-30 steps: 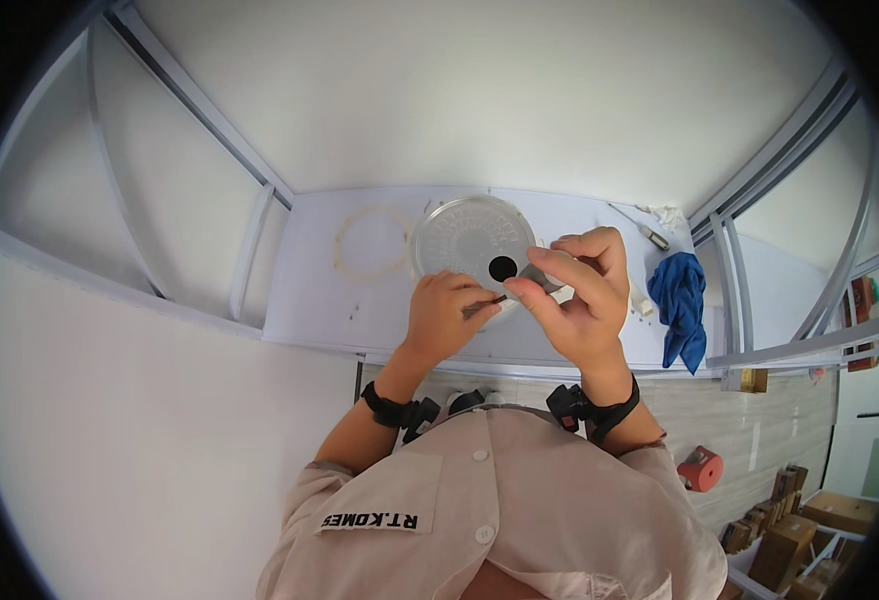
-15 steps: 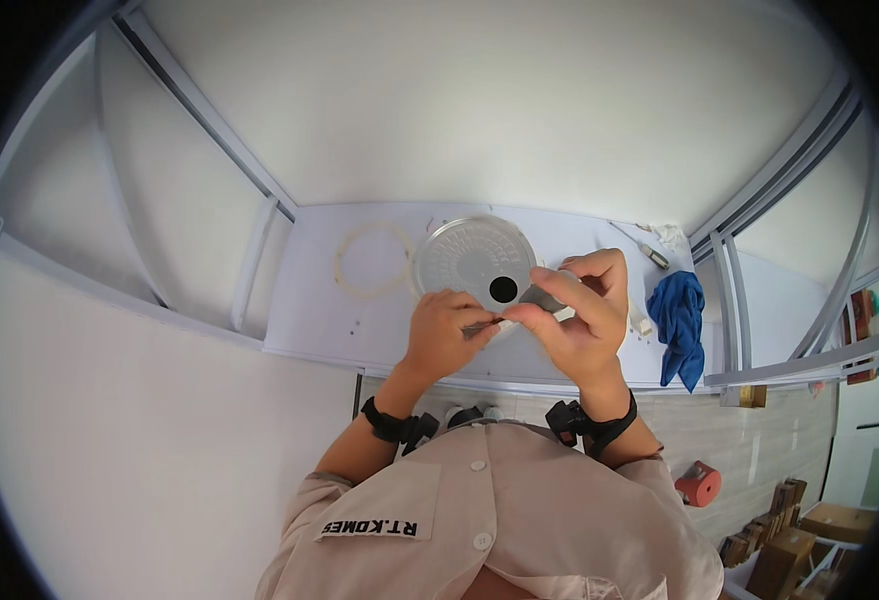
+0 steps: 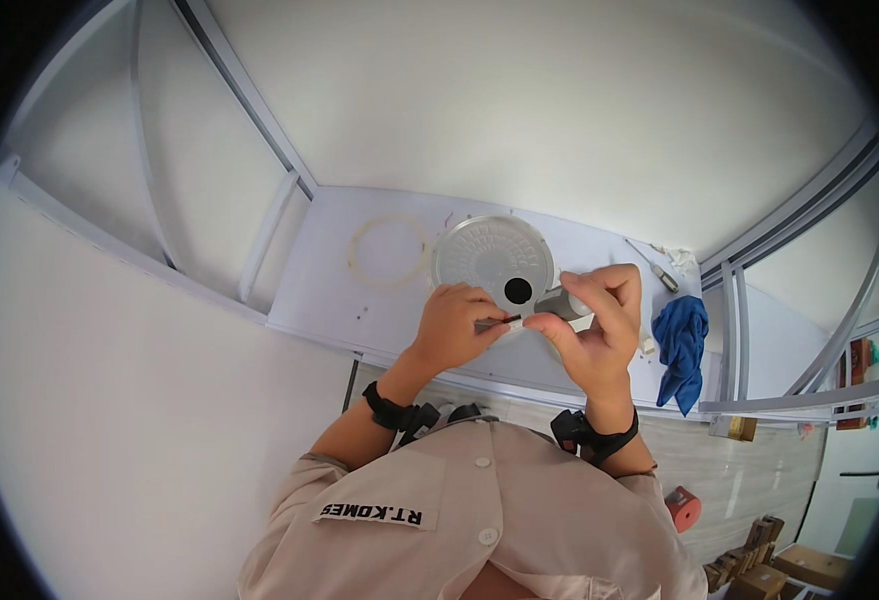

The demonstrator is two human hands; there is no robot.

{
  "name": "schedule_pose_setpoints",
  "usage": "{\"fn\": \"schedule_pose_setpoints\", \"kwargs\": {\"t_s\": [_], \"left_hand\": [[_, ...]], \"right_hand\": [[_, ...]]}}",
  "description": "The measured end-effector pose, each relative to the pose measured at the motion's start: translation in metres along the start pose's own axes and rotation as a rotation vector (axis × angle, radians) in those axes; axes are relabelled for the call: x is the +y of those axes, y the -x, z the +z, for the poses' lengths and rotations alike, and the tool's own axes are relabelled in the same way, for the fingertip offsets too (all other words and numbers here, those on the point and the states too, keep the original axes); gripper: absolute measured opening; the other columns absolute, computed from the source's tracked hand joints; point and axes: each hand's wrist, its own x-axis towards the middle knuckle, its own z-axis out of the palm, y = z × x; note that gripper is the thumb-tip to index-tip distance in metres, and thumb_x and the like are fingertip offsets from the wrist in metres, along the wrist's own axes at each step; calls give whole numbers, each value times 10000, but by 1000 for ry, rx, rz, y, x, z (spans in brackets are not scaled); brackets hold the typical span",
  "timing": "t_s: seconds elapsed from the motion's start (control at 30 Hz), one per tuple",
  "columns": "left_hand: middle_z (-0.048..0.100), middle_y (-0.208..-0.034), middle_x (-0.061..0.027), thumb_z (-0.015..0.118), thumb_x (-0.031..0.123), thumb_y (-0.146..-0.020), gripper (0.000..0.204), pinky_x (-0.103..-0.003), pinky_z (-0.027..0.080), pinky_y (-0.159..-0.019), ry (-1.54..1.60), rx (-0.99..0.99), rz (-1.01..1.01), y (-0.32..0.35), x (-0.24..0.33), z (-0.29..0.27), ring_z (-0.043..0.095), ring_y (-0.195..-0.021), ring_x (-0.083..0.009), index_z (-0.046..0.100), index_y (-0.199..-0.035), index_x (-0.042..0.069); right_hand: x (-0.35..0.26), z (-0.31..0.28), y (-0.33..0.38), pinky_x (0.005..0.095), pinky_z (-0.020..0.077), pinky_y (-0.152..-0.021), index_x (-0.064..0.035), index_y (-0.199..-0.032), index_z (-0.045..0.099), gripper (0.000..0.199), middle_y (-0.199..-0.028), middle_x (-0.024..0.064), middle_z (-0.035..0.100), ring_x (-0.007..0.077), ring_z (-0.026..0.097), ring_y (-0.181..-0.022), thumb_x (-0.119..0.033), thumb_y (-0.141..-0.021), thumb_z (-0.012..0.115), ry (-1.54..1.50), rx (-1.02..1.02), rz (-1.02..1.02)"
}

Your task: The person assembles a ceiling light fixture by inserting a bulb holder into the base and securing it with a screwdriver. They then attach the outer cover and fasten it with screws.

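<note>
A: Where does the person work, and how much room is there?

B: The person stands at a white shelf (image 3: 339,300) with a long front edge. The left part of the shelf is bare, except for a thin white ring (image 3: 389,251) that lies flat. White frame bars run along the left side and the right side, so the room closes there.

A: What do the hands do?

B: The left hand (image 3: 456,325) pinches a small dark strip (image 3: 496,322) between thumb and fingers. The right hand (image 3: 591,327) is curled around a small grey cylinder (image 3: 562,301), and its thumb and forefinger pinch near the strip's end. Both hands are raised just in front of a round white cover (image 3: 487,253) with a dark hole (image 3: 517,291). The cover lies on the shelf just beside the ring.

A: What stands in the way on the right?

B: A blue cloth (image 3: 681,345) hangs over the shelf edge, near the right hand. Behind it lies a screwdriver (image 3: 656,268). Lower, on the floor, there are a red object (image 3: 681,507) and some brown boxes (image 3: 759,575), well apart from the hands.
</note>
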Motion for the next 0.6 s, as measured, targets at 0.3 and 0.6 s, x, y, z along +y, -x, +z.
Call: {"fn": "schedule_pose_setpoints", "kwargs": {"t_s": [0.3,0.6], "left_hand": [[755,-907,47,894,230,-807,130,-381,453,-827,-11,15,-4,1,3,-3,656,-876,-196,867,-928,190],[763,-905,42,893,223,-810,111,-381,466,-826,-13,4,-8,0,2,-5,668,-875,-200,862,-912,189]], "right_hand": [[-4,0,-12,391,550,-922,27,-1431,656,599,-1226,150,638,281,654,-1069,-214,-926,871,-220,-118,-34],[-15,8,-20,374,575,-868,11,-1320,735,486,-1176,149,690,296,681,-997,-84,-867,884,-259,33,6]]}}
